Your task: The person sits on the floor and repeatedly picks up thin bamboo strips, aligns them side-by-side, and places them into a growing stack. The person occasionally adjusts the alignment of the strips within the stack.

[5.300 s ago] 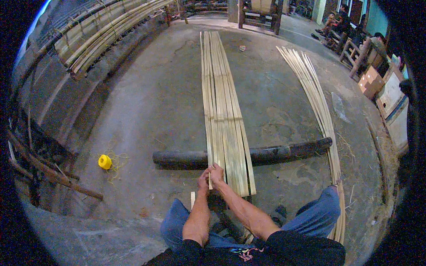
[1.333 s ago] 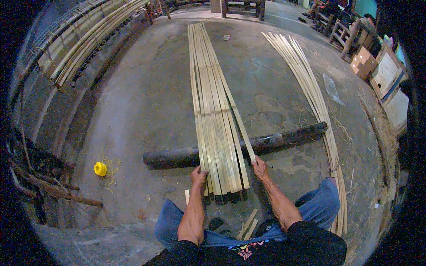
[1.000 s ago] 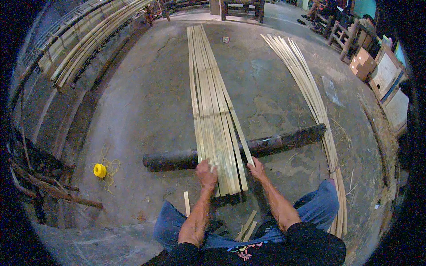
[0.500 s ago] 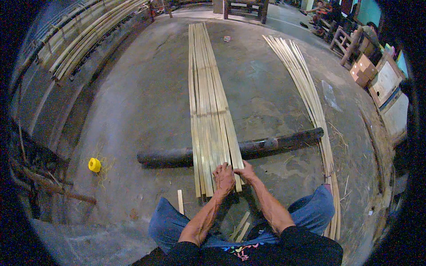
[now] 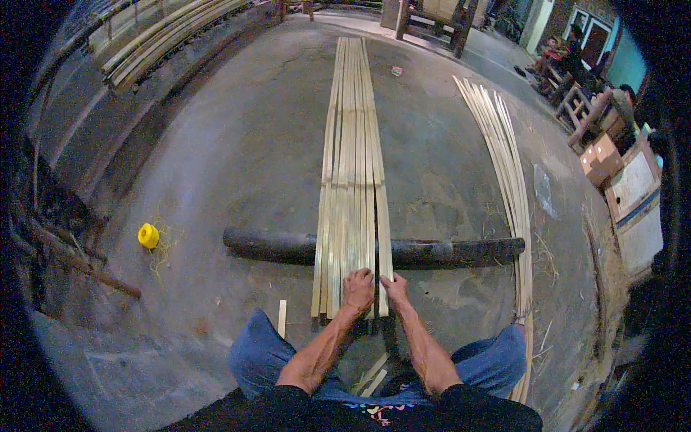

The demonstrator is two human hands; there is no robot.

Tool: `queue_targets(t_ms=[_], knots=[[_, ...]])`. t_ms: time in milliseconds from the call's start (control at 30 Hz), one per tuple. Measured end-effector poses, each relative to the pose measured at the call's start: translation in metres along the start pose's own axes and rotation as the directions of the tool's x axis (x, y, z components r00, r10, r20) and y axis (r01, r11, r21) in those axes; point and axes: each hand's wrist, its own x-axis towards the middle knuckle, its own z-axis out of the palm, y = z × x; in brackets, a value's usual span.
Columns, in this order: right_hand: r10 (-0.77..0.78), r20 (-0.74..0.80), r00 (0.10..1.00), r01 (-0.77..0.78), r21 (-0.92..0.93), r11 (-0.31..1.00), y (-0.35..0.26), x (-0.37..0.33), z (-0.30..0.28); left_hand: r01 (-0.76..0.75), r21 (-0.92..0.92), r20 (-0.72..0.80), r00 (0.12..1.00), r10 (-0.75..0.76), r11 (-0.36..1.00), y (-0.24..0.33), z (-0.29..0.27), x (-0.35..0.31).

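Note:
Long, pale bamboo strips lie side by side, running away from me, their near ends resting across a dark, round pole. My left hand is closed over strips near the right of the bundle's near end, fingers curled and knuckles up. Beside it, my right hand pinches the rightmost strip close to its near end. A narrow dark gap parts that strip from the others, between my two hands. The undersides of my fingers are hidden.
More bamboo strips lie to the right, past the pole's end. A yellow twine roll sits on the left floor. Short offcuts lie near my legs. Cardboard boxes and seated people are at the far right; poles line the far left.
The view has turned, so the strips now run straighter ahead. My right hand has drawn slightly away from the left, and the rightmost strip stands a little apart from the rest.

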Motion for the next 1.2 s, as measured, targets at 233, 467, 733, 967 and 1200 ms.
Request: queue_targets(t_ms=[233, 467, 733, 967, 1200], knots=[[0.197, 0.049, 0.979, -0.202, 0.327, 0.923, 0.006, -0.014, -0.003, -0.094, -0.001, -0.008, 0.996, 0.094, 0.996, -0.006, -0.003, -0.003], [0.062, 0.066, 0.996, -0.06, -0.037, 0.998, -0.013, 0.015, 0.0, -0.097, -0.01, 0.029, 0.995, 0.097, 0.995, -0.008, -0.005, -0.004], [-0.005, 0.03, 1.0, 0.013, -0.276, 0.961, -0.019, 0.002, -0.002, -0.06, 0.037, 0.059, 0.997, 0.058, 0.998, -0.001, -0.008, -0.009], [0.076, -0.01, 0.997, -0.076, -0.249, 0.965, -0.015, -0.003, -0.013, -0.041, 0.033, 0.091, 0.995, 0.038, 0.999, 0.005, -0.01, -0.012], [-0.157, -0.195, 0.968, 0.018, -0.572, 0.82, -0.006, 0.003, -0.013, -0.038, 0.095, 0.143, 0.989, 0.024, 0.995, 0.019, -0.012, -0.018]])
